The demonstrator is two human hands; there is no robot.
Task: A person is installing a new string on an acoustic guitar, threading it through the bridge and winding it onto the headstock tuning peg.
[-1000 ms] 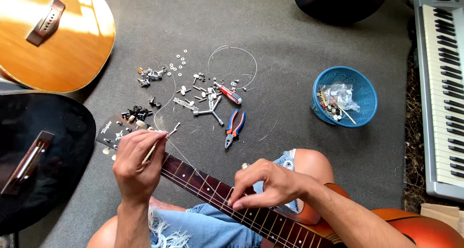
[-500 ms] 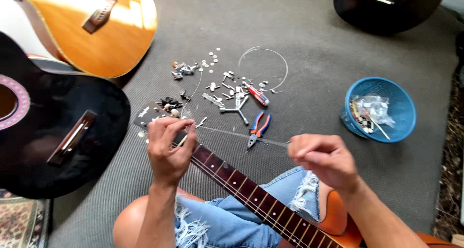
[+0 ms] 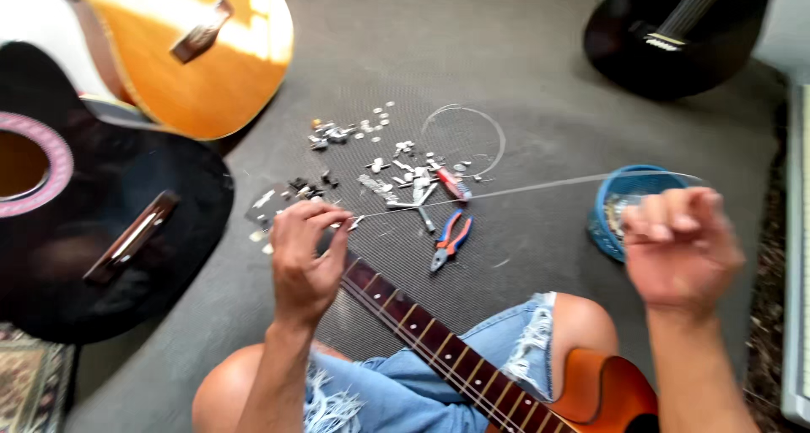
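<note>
Head view: 2 hands stretch a thin guitar string [image 3: 523, 188] taut above a grey carpet [image 3: 540, 70].

Left hand [image 3: 305, 260] pinches one end of the string at the head of the guitar neck [image 3: 422, 332], fingers closed narrow around it; right hand [image 3: 679, 247], blurred, is curled shut on the other end, raised beside a blue bowl [image 3: 601, 222]. Under the string lie red-and-blue pliers [image 3: 450, 240], small metal parts [image 3: 384, 167] and a coiled string [image 3: 498, 138]. An orange guitar [image 3: 211, 70] and 2 black guitars [image 3: 101, 222] [image 3: 675, 36] lie around.
</note>
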